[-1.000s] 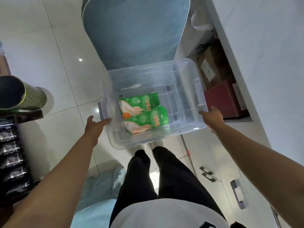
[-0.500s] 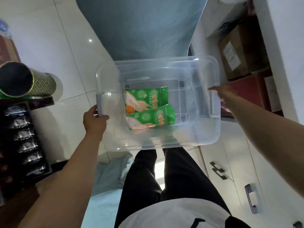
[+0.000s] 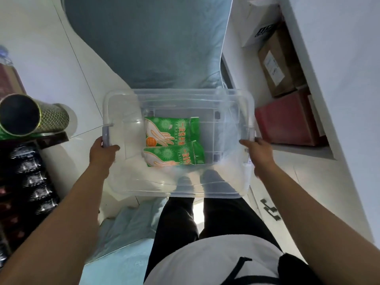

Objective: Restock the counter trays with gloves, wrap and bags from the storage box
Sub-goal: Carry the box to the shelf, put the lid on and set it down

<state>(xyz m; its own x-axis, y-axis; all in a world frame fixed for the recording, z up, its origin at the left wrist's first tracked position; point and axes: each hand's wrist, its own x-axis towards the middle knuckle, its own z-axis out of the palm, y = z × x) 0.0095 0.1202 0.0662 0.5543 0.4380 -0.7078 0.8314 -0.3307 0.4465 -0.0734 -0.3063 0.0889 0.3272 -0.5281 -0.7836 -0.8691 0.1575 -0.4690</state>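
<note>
The clear storage box (image 3: 181, 182) is held above the white tiled floor (image 3: 41, 48), left hand (image 3: 102, 153) and right hand (image 3: 260, 154) gripping its side handles; two green glove packs (image 3: 174, 145) lie inside. Cardboard boxes (image 3: 281, 64) fill a shelf rightward.

The one camera sits on my head and looks steeply down past my chest, wide-angled. It is close over the clear storage box (image 3: 232, 182), with my legs and the white floor (image 3: 41, 58) below and bent edges at the sides.
</note>
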